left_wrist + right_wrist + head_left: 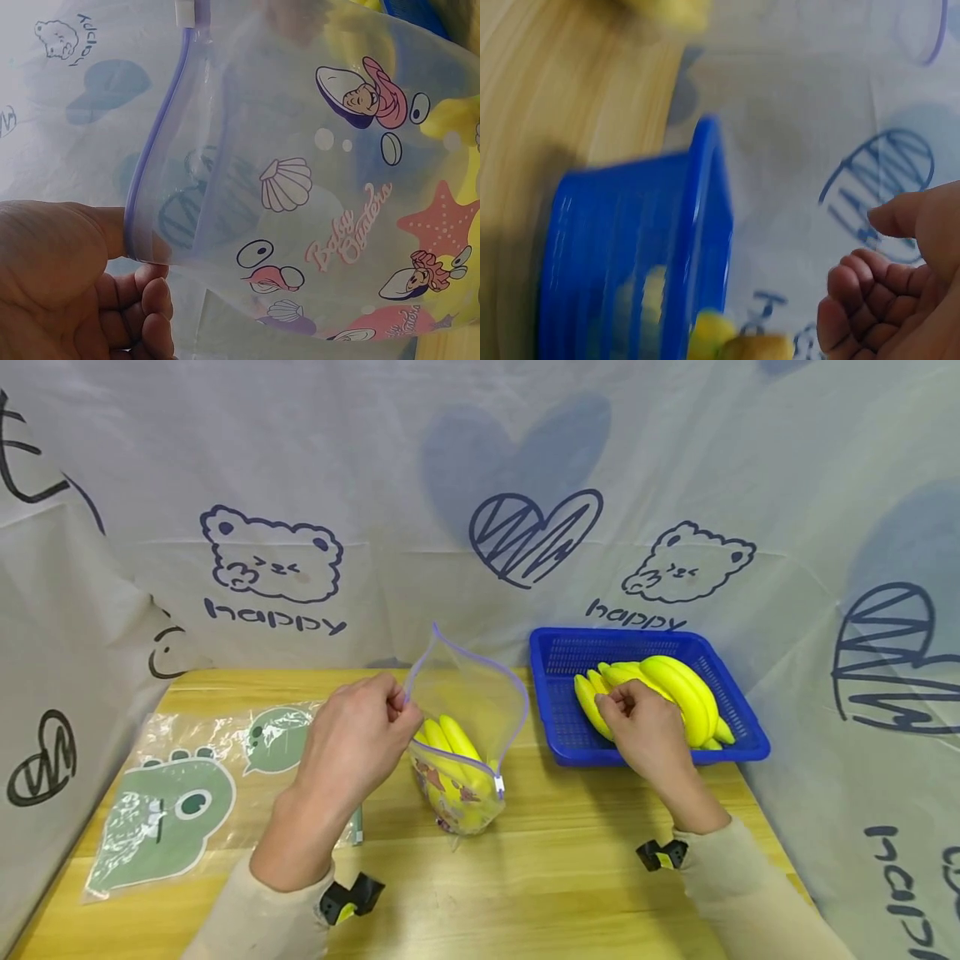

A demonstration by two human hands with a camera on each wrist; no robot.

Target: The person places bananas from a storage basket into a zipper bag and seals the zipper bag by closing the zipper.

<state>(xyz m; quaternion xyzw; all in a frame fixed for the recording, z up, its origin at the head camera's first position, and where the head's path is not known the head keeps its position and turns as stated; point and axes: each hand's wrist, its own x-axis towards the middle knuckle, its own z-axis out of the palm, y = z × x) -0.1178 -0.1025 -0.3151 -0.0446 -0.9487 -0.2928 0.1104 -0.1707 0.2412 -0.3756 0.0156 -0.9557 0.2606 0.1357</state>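
My left hand (363,727) pinches the purple-edged rim of a clear zip bag (292,187) between thumb and fingers. The bag's mouth gapes wide, and several yellow bananas (453,747) stand inside it. Shells and starfish are printed on its side. Over the blue basket (558,727) hovers my right hand (645,727), its fingers loosely bent and nothing between thumb and fingertips in the right wrist view. Beneath that hand, more bananas (686,689) lie heaped in the basket.
A flat clear bag with a green dinosaur print (187,810) lies on the left of the wooden table (525,893). White cloth with drawn bears and hearts (405,585) hangs behind and at both sides. The zip slider (499,785) sits at the bag's near right corner.
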